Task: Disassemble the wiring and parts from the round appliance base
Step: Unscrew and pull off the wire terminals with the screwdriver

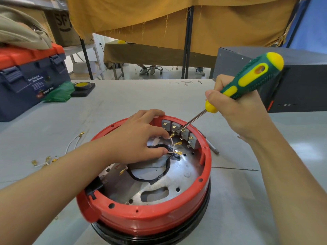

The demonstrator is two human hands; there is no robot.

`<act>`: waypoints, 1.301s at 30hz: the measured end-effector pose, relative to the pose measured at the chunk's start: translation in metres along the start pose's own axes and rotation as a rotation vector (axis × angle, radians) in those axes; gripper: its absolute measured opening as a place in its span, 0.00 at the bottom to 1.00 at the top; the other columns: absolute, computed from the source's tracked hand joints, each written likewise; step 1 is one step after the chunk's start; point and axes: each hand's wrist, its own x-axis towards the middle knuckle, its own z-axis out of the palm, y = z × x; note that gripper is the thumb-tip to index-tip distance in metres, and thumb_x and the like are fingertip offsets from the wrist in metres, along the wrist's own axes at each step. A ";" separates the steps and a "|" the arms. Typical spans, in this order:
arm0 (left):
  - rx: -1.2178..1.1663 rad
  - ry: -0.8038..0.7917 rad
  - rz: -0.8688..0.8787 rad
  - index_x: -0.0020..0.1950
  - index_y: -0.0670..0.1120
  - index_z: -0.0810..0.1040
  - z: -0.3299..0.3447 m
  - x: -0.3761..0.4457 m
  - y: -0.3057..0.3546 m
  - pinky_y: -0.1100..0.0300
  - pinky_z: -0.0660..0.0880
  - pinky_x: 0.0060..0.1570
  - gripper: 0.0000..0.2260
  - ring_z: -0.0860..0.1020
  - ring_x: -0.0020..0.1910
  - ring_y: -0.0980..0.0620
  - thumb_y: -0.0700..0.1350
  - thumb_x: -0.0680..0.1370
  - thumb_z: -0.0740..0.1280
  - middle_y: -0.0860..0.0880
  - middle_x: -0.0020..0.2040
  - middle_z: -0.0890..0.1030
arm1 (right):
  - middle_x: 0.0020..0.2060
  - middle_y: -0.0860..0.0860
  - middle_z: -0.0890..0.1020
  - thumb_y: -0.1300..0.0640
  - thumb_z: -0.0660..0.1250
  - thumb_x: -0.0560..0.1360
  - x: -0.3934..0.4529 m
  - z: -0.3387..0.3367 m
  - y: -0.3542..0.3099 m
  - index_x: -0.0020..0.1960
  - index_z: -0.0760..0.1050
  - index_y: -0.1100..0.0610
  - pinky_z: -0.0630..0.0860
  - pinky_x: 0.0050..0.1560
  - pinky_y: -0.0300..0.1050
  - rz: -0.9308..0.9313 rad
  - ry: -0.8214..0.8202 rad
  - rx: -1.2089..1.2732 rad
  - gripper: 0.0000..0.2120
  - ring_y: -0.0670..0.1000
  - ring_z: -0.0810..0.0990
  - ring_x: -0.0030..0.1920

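- Inside the red base on the table, left hand pinches a white wire.
- Right hand grips the screwdriver, tip at the grey switches along the base's far wall.
- Risk: prying could slip and jab fingers.

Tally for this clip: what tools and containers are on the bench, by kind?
Green-and-yellow-handled screwdriver, held in the right hand: 1
Orange-lidded navy plastic toolbox: 1
Black roll of tape with yellow core: 1
Round red plastic appliance base, left hand inside: 1
Total: 4
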 end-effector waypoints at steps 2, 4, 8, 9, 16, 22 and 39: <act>-0.001 0.002 0.001 0.61 0.60 0.76 0.000 0.000 0.000 0.56 0.59 0.70 0.17 0.57 0.71 0.52 0.61 0.74 0.64 0.54 0.74 0.57 | 0.31 0.69 0.70 0.58 0.64 0.69 0.000 0.001 0.001 0.34 0.65 0.71 0.64 0.29 0.30 0.009 0.040 -0.001 0.16 0.44 0.67 0.26; -0.004 0.008 0.001 0.61 0.60 0.76 0.001 0.000 0.000 0.56 0.58 0.70 0.17 0.57 0.71 0.52 0.60 0.74 0.64 0.53 0.74 0.57 | 0.31 0.70 0.70 0.58 0.64 0.69 0.000 0.003 0.003 0.35 0.65 0.71 0.66 0.30 0.35 0.010 0.083 0.017 0.16 0.57 0.68 0.30; -0.011 0.013 0.000 0.61 0.60 0.76 0.001 0.000 0.000 0.56 0.58 0.70 0.16 0.57 0.71 0.53 0.60 0.74 0.64 0.54 0.74 0.57 | 0.29 0.66 0.69 0.58 0.64 0.68 0.000 0.006 0.004 0.32 0.63 0.66 0.69 0.32 0.36 0.032 0.135 0.056 0.15 0.63 0.69 0.33; -0.012 0.012 0.001 0.61 0.60 0.76 0.001 0.000 0.000 0.55 0.59 0.70 0.16 0.57 0.71 0.53 0.60 0.74 0.64 0.54 0.74 0.57 | 0.26 0.61 0.69 0.57 0.64 0.68 0.000 0.007 0.004 0.31 0.63 0.65 0.69 0.32 0.37 0.042 0.140 0.059 0.14 0.61 0.69 0.33; -0.010 0.018 0.005 0.59 0.59 0.76 0.001 0.000 0.000 0.56 0.59 0.70 0.15 0.58 0.70 0.52 0.60 0.74 0.65 0.54 0.74 0.58 | 0.20 0.42 0.64 0.59 0.63 0.66 0.000 0.010 0.000 0.27 0.61 0.55 0.68 0.29 0.33 0.075 0.170 0.117 0.12 0.43 0.65 0.24; -0.028 0.030 0.015 0.56 0.59 0.76 0.003 0.000 -0.001 0.54 0.60 0.70 0.13 0.59 0.71 0.52 0.60 0.74 0.66 0.54 0.73 0.58 | 0.18 0.41 0.65 0.59 0.63 0.64 -0.002 0.022 0.004 0.23 0.63 0.51 0.67 0.26 0.30 0.137 0.168 0.198 0.14 0.41 0.67 0.21; -0.088 0.111 -0.045 0.52 0.49 0.70 -0.003 0.003 0.001 0.65 0.62 0.58 0.11 0.66 0.63 0.54 0.52 0.75 0.67 0.52 0.67 0.68 | 0.20 0.42 0.65 0.63 0.63 0.67 -0.005 0.013 -0.009 0.27 0.63 0.55 0.67 0.27 0.29 0.026 0.256 0.331 0.13 0.43 0.67 0.25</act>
